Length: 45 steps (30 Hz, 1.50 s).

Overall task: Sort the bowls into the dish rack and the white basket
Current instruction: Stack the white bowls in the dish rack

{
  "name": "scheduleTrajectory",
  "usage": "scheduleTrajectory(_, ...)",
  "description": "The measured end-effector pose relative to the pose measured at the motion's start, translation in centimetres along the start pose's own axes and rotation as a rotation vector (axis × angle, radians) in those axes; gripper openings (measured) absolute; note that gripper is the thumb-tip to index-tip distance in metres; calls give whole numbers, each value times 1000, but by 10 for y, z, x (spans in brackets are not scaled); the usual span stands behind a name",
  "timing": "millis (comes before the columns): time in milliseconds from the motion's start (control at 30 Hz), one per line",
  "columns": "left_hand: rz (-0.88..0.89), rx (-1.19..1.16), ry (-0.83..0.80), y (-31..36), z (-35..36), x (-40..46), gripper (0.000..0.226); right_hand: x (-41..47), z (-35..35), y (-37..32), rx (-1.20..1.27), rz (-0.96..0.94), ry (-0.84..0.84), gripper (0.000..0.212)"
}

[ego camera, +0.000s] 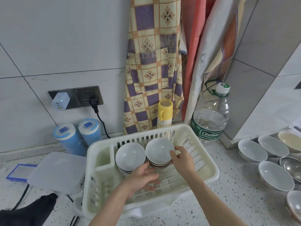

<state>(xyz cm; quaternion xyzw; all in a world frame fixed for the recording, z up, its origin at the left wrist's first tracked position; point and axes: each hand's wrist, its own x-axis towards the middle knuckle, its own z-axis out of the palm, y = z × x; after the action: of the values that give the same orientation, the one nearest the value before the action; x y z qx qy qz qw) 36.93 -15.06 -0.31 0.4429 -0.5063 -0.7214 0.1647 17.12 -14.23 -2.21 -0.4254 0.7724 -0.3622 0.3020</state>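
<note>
In the white basket (210, 167), the right hand (182, 160) pinches the top bowl (158, 150) of a stack; the left hand (143, 178) rests open beside it.

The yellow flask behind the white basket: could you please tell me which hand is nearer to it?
Right. The right hand grips the rim of the right-hand bowl stack, just below the yellow flask. The left hand lies lower and further left, touching the stack's base.
</note>
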Motion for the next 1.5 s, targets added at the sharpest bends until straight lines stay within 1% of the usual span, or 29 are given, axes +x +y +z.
scheduleTrajectory(100,-4,-6,6,0,0,0,51,-1,0,0,-9,40,-2,39)
scheduleTrajectory(200,-7,5,13,0,0,1,59,-2,-2,-1,-20,159,-17,47)
scheduleTrajectory(267,-8,13,13,1,0,1,58,-3,-3,-5,5,277,-86,52)
scheduleTrajectory(333,-8,18,12,1,1,0,57,-5,-3,-10,37,339,-185,57)
scheduleTrajectory(400,-8,33,16,1,1,-1,61,-7,-2,-14,59,327,-247,58)
scheduleTrajectory(467,-11,53,17,1,1,-1,65,-8,-2,-15,50,287,-263,58)
scheduleTrajectory(767,-11,139,9,3,2,-1,74,-6,-3,-14,122,244,-236,48)
scheduleTrajectory(1000,-11,173,9,4,2,-3,71,-6,-2,-12,123,248,-225,52)
scheduleTrajectory(1100,-14,178,5,4,2,-3,64,-5,-1,-12,105,250,-221,53)
scheduleTrajectory(1167,-25,157,16,5,1,-4,53,-5,-1,-12,93,241,-217,52)
scheduleTrajectory(1233,-44,154,66,5,3,-4,39,-6,-1,-11,88,224,-199,49)
scheduleTrajectory(1333,-67,287,192,3,8,-5,28,-7,-3,-10,-33,192,-142,49)
scheduleTrajectory(1400,-53,366,235,2,10,-9,24,-8,-3,-11,-113,171,-108,47)
scheduleTrajectory(1500,7,422,264,3,10,-19,29,-10,-5,-15,-110,109,4,46)
